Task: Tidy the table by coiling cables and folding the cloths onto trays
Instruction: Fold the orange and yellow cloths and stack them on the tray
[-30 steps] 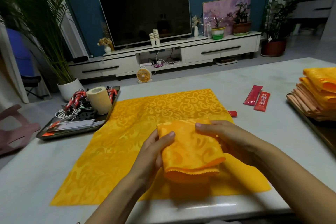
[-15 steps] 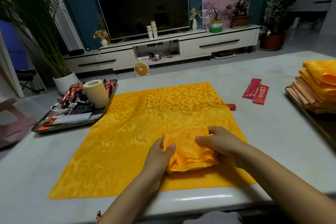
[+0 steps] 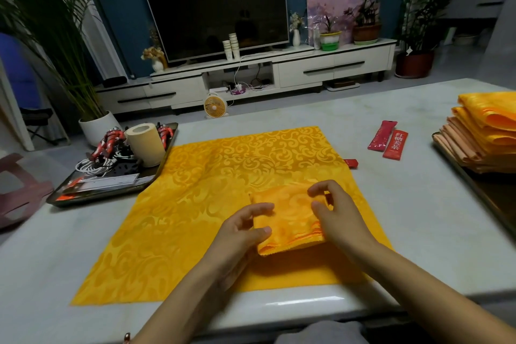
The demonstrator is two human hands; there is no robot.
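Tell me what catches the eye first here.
A big yellow patterned cloth lies spread mid-table, a small folded cloth on it between the left hand and right hand. A stack of folded cloths sits on the right tray; cables and a paper roll on the left tray.

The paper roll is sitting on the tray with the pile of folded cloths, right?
Not quite. The head view shows the paper roll on the left tray with the cables; the folded cloths are piled on the right tray.
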